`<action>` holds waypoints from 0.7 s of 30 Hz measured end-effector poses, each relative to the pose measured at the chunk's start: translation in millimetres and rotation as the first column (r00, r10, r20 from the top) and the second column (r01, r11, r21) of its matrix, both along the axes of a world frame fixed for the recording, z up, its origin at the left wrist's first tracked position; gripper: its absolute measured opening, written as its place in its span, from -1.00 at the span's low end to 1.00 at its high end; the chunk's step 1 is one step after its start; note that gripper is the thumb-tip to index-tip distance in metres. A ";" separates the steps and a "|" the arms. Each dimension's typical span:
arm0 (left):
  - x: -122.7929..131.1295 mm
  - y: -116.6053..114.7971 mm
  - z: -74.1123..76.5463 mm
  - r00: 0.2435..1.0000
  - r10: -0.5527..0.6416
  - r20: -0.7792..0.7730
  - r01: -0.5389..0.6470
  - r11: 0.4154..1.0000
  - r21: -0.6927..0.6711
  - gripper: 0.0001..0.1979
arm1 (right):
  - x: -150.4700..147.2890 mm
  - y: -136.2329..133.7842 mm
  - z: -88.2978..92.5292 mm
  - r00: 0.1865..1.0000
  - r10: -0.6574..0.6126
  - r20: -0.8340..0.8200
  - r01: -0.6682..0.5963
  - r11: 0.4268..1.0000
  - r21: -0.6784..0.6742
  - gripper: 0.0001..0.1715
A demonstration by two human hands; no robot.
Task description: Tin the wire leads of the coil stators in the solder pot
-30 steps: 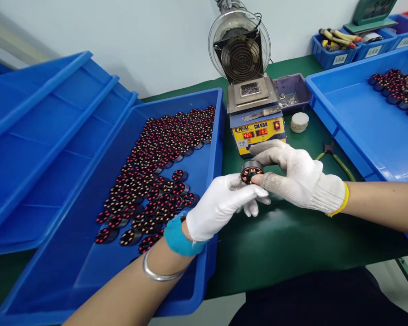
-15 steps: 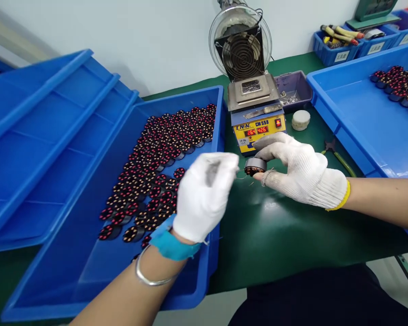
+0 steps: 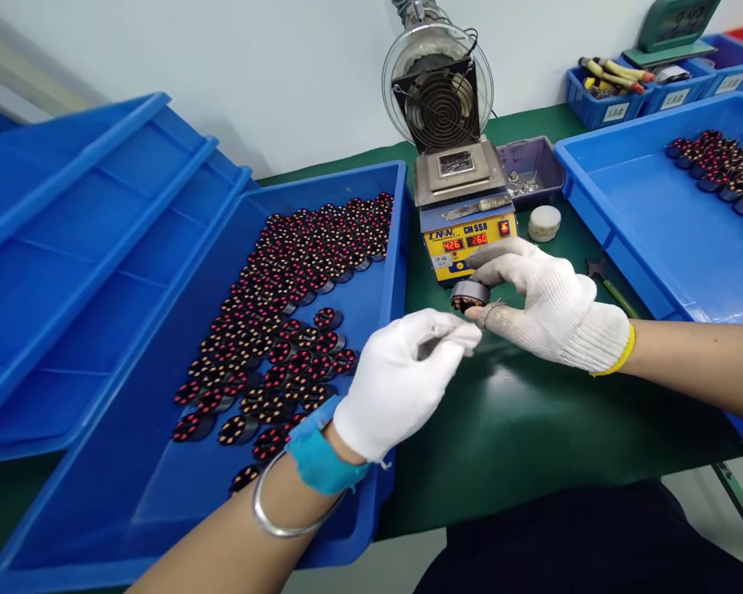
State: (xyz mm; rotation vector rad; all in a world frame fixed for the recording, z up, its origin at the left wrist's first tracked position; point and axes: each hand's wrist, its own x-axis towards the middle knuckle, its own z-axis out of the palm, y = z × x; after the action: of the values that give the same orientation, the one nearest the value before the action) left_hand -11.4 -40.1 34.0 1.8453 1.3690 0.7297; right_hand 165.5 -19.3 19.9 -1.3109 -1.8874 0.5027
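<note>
My right hand (image 3: 551,309), in a white knit glove, pinches a small round wound coil part (image 3: 469,294) between thumb and fingers, just in front of the yellow solder pot (image 3: 467,235). My left hand (image 3: 402,379), in a smooth white glove, sits right beside it with fingertips pinched together close to the part; thin wire ends there are too fine to make out. Both hands hover above the green mat (image 3: 520,429).
A blue tray (image 3: 161,487) at left holds several dark coil parts (image 3: 291,305); stacked blue trays (image 3: 68,247) lean further left. Another blue tray (image 3: 656,214) at right holds several more parts. A fan (image 3: 437,87), a white puck (image 3: 545,223), cutters (image 3: 607,280) and tool bins (image 3: 612,99) stand behind.
My left hand pulled away to the left from the part, then came back down beside it with fingertips pinched. My right hand kept hold of the part, tilting it.
</note>
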 end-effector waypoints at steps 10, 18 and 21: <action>-2.8 9.1 -19.4 0.809 -0.444 -0.386 0.414 0.896 -0.162 -0.67 | 26.7 83.6 39.4 0.951 -0.164 0.262 0.095 0.961 0.259 -0.71; -7.4 9.5 -24.7 0.815 -0.467 -0.343 0.431 0.884 -0.179 -0.60 | 5.5 190.7 74.4 0.686 -0.373 0.625 0.235 0.926 0.295 -0.59; -9.1 9.7 -26.7 0.814 -0.471 -0.341 0.440 0.882 -0.169 -0.61 | -4.8 206.1 68.9 0.619 -0.362 0.697 0.239 0.932 0.271 -0.54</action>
State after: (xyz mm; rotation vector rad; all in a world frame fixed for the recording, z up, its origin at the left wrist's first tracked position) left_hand -20.6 -30.3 7.4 2.2055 1.0765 0.0690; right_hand 160.7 186.8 88.8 -1.8595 -2.1872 -0.4418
